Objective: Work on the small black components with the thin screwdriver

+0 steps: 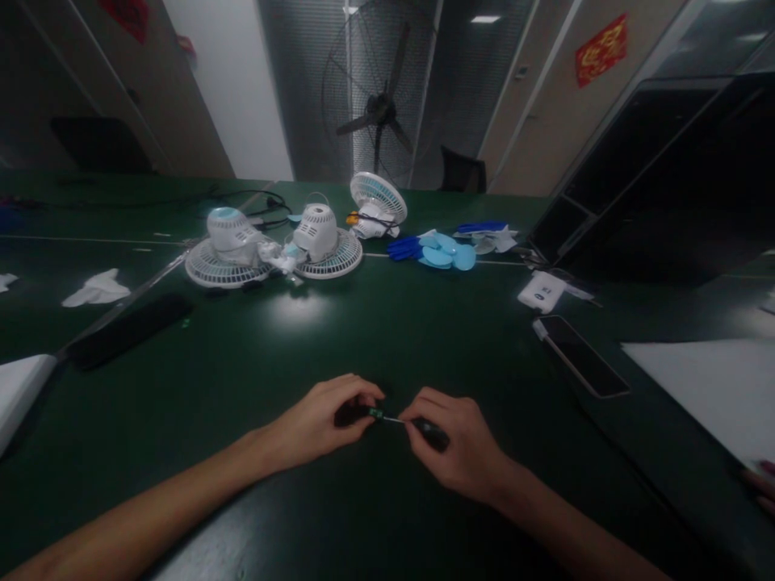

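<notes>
My left hand point(327, 415) is closed, with a small green piece point(376, 412), like a bit of circuit board, at its fingertips. A dark area between its thumb and fingers may be part of the same thing; I cannot tell. In my right hand point(460, 440) is a screwdriver point(431, 432) with a dark handle, its thin metal shaft pointing left. The shaft's tip meets the edge of the green piece or lies very close to it. Both hands are just above the dark green table point(272, 355), near its front.
Several white fan heads point(224, 250) lie at the back left and centre. Light blue fan blades point(446, 250) and blue gloves point(405, 248) are behind. On the right are a phone point(581, 355), a white box point(542, 292), a dark monitor point(678, 177) and another person's hand point(760, 488).
</notes>
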The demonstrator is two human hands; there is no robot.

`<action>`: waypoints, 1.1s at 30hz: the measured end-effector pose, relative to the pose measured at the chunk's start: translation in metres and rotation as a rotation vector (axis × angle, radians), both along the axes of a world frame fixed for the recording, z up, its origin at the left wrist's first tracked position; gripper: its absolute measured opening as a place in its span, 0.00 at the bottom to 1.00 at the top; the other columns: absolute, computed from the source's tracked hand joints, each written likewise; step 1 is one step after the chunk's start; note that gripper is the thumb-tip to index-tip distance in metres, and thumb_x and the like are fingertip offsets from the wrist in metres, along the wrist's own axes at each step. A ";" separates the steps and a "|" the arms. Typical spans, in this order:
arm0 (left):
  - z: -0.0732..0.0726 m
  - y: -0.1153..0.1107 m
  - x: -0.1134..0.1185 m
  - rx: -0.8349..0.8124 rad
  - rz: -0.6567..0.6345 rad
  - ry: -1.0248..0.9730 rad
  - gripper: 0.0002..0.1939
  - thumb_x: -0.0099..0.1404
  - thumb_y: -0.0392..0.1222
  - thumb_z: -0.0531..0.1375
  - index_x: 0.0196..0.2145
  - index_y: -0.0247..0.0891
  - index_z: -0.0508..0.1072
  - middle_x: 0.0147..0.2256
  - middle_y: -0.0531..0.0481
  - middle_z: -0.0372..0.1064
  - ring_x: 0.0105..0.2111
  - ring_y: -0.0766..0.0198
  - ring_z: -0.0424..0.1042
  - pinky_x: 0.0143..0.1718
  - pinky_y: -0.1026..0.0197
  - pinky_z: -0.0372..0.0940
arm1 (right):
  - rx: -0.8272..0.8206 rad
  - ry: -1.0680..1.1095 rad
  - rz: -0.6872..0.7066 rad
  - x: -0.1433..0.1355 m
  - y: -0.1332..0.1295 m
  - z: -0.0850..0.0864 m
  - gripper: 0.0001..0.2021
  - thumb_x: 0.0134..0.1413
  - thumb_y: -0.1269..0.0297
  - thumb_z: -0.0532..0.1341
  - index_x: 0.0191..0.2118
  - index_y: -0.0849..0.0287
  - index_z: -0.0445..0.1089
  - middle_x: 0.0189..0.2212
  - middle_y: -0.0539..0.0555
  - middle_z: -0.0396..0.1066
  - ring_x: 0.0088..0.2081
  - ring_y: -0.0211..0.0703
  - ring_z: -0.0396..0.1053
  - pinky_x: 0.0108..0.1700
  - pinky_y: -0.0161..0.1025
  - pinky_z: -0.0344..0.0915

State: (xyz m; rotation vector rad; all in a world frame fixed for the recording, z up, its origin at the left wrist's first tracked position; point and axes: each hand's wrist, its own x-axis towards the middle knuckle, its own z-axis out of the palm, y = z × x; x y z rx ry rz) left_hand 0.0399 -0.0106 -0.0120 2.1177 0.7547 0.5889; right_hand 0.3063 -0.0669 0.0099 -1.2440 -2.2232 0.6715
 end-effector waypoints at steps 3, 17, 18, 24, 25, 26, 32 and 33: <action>0.003 0.000 0.001 -0.009 -0.035 0.007 0.16 0.71 0.40 0.64 0.55 0.48 0.73 0.44 0.47 0.74 0.42 0.59 0.75 0.42 0.57 0.71 | 0.017 0.010 0.015 -0.001 0.001 -0.002 0.07 0.63 0.70 0.60 0.41 0.55 0.76 0.36 0.51 0.74 0.32 0.39 0.72 0.33 0.37 0.62; 0.009 -0.001 0.002 0.004 -0.097 0.052 0.15 0.74 0.39 0.63 0.57 0.43 0.72 0.46 0.47 0.73 0.45 0.61 0.74 0.47 0.58 0.69 | 0.012 0.039 0.049 -0.008 0.000 -0.004 0.07 0.68 0.70 0.60 0.46 0.55 0.75 0.40 0.51 0.75 0.36 0.41 0.74 0.36 0.38 0.65; 0.009 -0.001 0.002 0.002 -0.102 0.050 0.16 0.74 0.39 0.63 0.57 0.43 0.72 0.47 0.47 0.73 0.45 0.60 0.74 0.47 0.58 0.69 | -0.001 0.053 0.051 -0.009 0.000 -0.004 0.07 0.68 0.70 0.60 0.47 0.55 0.75 0.41 0.52 0.76 0.37 0.41 0.74 0.37 0.38 0.66; 0.008 -0.002 0.003 -0.020 -0.104 0.020 0.19 0.72 0.38 0.64 0.59 0.46 0.70 0.49 0.48 0.72 0.48 0.60 0.73 0.51 0.58 0.69 | -0.014 0.180 -0.011 -0.014 0.002 -0.009 0.08 0.71 0.68 0.59 0.49 0.55 0.74 0.43 0.54 0.76 0.41 0.43 0.76 0.42 0.39 0.69; 0.009 -0.002 0.004 -0.018 -0.093 0.027 0.21 0.72 0.38 0.64 0.60 0.47 0.69 0.49 0.48 0.72 0.48 0.60 0.73 0.51 0.57 0.69 | -0.008 0.187 -0.049 -0.014 0.003 -0.010 0.08 0.71 0.68 0.59 0.48 0.55 0.75 0.42 0.53 0.76 0.41 0.43 0.75 0.42 0.39 0.69; 0.010 -0.002 0.004 -0.010 -0.076 0.033 0.24 0.71 0.39 0.65 0.62 0.47 0.68 0.49 0.47 0.71 0.49 0.59 0.73 0.51 0.57 0.69 | -0.002 0.191 -0.079 -0.013 0.003 -0.010 0.07 0.71 0.68 0.59 0.48 0.55 0.75 0.41 0.53 0.75 0.40 0.44 0.75 0.41 0.39 0.69; 0.015 -0.002 -0.001 0.076 -0.034 0.110 0.35 0.65 0.38 0.68 0.66 0.45 0.62 0.52 0.44 0.69 0.52 0.53 0.70 0.55 0.49 0.67 | 0.014 0.207 -0.169 -0.007 0.003 -0.009 0.06 0.69 0.68 0.60 0.45 0.55 0.75 0.38 0.52 0.74 0.37 0.43 0.73 0.38 0.39 0.67; 0.016 -0.002 -0.004 0.075 -0.053 0.130 0.33 0.65 0.37 0.67 0.65 0.45 0.64 0.51 0.45 0.69 0.51 0.53 0.70 0.54 0.49 0.68 | 0.006 0.206 -0.174 -0.006 0.003 -0.008 0.07 0.70 0.68 0.59 0.45 0.55 0.75 0.38 0.52 0.74 0.37 0.43 0.73 0.38 0.39 0.67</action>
